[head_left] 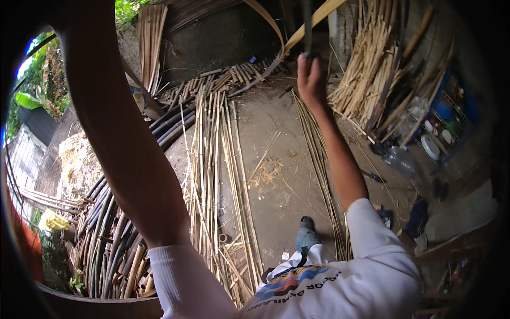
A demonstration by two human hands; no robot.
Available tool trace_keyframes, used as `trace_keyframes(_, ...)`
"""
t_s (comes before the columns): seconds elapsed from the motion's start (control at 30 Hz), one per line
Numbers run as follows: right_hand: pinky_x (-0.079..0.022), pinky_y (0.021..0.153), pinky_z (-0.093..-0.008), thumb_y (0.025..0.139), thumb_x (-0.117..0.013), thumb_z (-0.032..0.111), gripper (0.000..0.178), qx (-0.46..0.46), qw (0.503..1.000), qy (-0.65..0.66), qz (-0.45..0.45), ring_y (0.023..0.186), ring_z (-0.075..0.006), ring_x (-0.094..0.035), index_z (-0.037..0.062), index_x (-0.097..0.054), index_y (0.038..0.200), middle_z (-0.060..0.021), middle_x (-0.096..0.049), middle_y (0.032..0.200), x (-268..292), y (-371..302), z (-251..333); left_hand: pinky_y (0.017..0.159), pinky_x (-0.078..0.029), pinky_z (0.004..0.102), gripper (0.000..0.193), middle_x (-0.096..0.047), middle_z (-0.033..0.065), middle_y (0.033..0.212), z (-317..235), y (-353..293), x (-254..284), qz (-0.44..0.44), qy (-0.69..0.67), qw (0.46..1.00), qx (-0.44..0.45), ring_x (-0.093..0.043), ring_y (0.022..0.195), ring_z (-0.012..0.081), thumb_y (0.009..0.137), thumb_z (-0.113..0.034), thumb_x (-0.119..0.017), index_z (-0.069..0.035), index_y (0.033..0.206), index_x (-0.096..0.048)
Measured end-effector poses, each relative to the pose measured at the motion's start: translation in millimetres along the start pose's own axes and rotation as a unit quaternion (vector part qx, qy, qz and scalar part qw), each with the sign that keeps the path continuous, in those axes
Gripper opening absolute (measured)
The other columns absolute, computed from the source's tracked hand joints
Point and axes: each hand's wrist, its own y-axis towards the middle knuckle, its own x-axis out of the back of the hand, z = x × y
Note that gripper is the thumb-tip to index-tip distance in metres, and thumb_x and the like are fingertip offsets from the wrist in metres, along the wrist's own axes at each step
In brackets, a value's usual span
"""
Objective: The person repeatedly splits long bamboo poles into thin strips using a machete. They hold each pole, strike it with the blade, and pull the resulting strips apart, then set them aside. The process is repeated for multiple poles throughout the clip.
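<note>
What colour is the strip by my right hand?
The strip is golden yellow, clearest in the head view.

Above my right hand (312, 80), the tool (307, 24) I grip is blurred and cut off by the upper edge; its handle is mostly hidden within the fist. Just left of and above this grip, 2 pale strips (270, 17) also run out of view. Farther left, my left forearm (111, 117) exits at the top, its hand beyond the edge. Right of and below the grip, small items (430, 147) blur into shadow, their kinds indistinct.
</note>
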Motion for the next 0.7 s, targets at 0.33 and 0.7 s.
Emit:
trace_keyframes(0.33,-0.038,0.033,-0.0267,0.098,-0.054,0.043,0.038,-0.334,0.852,0.202,0.349,0.039,-0.0081,-0.043,0.0096,-0.045,0.084,0.0014,-0.043,0.060,-75.0,58.2,-159.6,0.092,-0.043,0.0393,0.081,-0.044,0.0198,0.126,65.4,-72.5,-133.3,0.215,0.094,0.969,0.081,-0.045,0.116,0.0302,0.077,-0.047,-0.075,-0.006,0.133,-0.033)
trace_keyframes(0.7,-0.034,0.037,-0.0218,0.098,-0.058,0.036,0.031,-0.428,0.727,0.360,0.398,0.046,-0.0048,-0.039,0.0090,-0.045,0.090,0.0037,-0.042,0.067,-99.1,151.4,-196.1,0.079,-0.052,0.0367,0.050,-0.069,0.0169,0.106,208.6,-152.5,-233.7,0.345,0.082,0.908,0.221,-0.066,0.097,0.0243,0.080,-0.038,-0.079,-0.006,0.115,-0.064)
